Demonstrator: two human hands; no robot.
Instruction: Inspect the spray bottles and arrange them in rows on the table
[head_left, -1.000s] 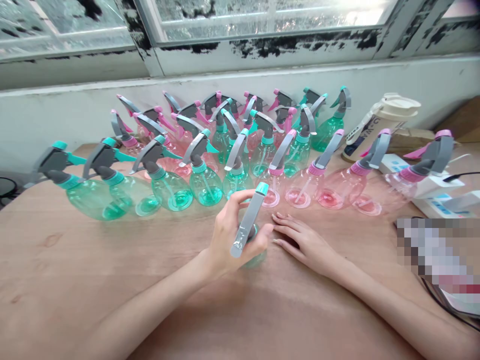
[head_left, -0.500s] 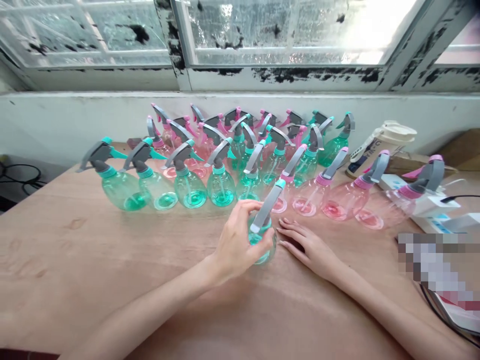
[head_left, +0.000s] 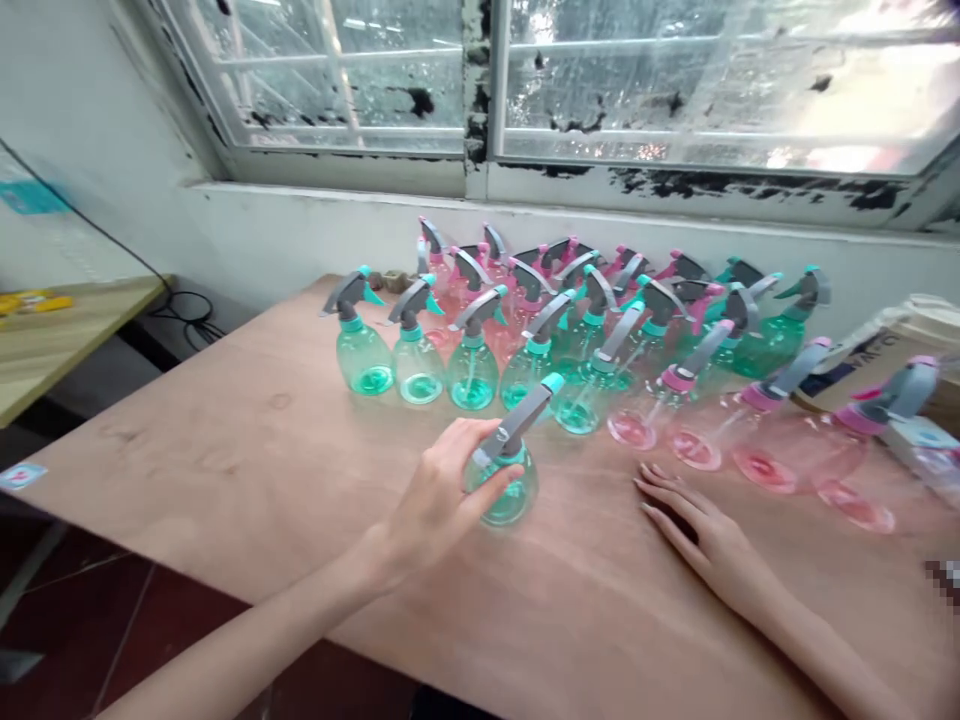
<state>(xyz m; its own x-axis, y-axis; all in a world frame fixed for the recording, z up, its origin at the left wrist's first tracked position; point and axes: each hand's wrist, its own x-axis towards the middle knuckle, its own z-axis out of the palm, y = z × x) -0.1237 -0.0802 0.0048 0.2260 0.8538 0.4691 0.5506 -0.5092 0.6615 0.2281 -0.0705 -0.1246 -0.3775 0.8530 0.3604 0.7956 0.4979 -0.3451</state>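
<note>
My left hand [head_left: 450, 490] is wrapped round the neck of a green spray bottle [head_left: 511, 496], just under its grey trigger head. The bottle stands roughly upright in front of the others; whether its base touches the table is hard to tell. My right hand [head_left: 694, 525] lies on the wooden table with fingers stretched out, holding nothing. Beyond my left hand, several green spray bottles [head_left: 472, 375] stand in a row. A row of pink spray bottles [head_left: 694, 440] continues to the right, past my right fingertips. More pink and green bottles crowd behind.
A white wall and window [head_left: 675, 90] rise behind the table [head_left: 225, 470]. At the right edge are a cream tumbler [head_left: 892, 340] and a white box [head_left: 926, 455]. Another table [head_left: 97, 325] stands at left, with a black cable [head_left: 187, 318] beside it.
The view has swung left. My left hand, still gripping the green spray bottle, has moved left, away from the right hand and the row. My right hand stays flat on the table.
</note>
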